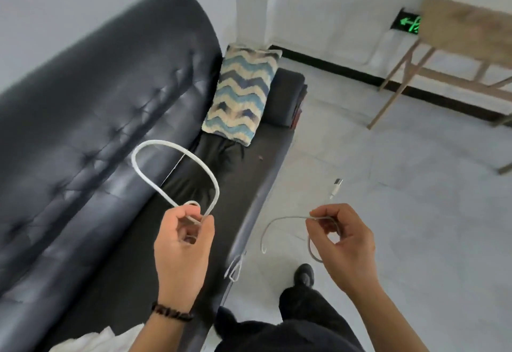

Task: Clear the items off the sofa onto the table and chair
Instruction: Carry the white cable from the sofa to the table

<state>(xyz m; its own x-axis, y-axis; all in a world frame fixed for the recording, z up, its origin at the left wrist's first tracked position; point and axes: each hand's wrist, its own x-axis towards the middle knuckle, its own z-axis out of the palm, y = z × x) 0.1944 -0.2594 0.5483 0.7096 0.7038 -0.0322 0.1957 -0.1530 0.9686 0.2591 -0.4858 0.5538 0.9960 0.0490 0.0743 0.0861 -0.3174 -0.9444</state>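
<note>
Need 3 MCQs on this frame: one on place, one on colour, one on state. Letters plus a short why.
1. Where is the zigzag cushion?
A. on the floor
B. at the far end of the sofa seat
C. on the wooden table

2. What colour is the cable?
A. white
B. red
C. black

3. How is the cable held?
A. by one hand only
B. by no hand, it lies on the seat
C. by both hands

Answers:
1 B: it sits on the seat's far end, against the backrest.
2 A: the loop shows white against the dark sofa.
3 C: the left hand pinches the loop and the right hand pinches it near the plug.
</note>
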